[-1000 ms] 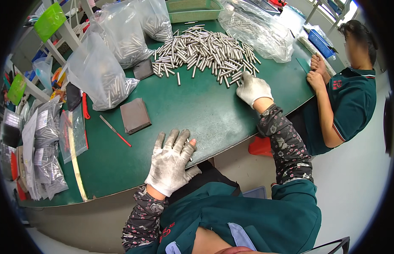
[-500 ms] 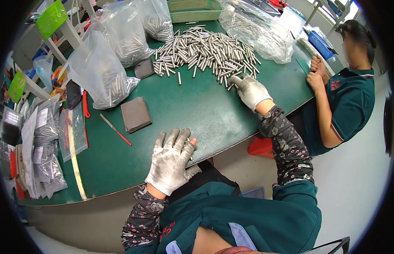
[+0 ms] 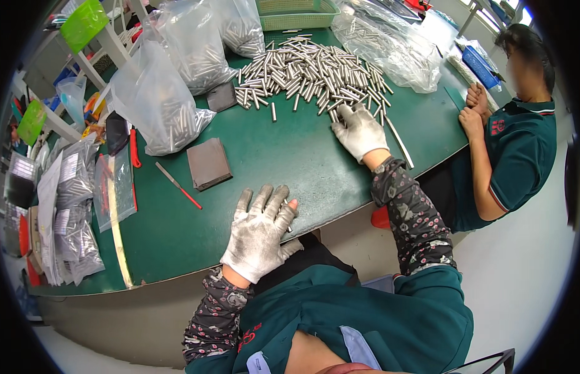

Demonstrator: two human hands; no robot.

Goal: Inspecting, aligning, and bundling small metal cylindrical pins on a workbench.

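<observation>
Since a second ago, your right hand (image 3: pixel 358 129) has slid forward from the bare green worktop (image 3: pixel 290 162) to the near edge of the pile of metal pins (image 3: pixel 312 71), where its spread fingers now rest on the nearest pins, gripping nothing. Your left hand (image 3: pixel 260 234) has stayed flat, fingers apart, at the worktop's near edge. Clear bags of pins (image 3: pixel 159 103) stand left of the pile. A dark grey pad (image 3: pixel 208 163) lies between your hands, and a red-handled tool (image 3: pixel 178 185) just left of it.
</observation>
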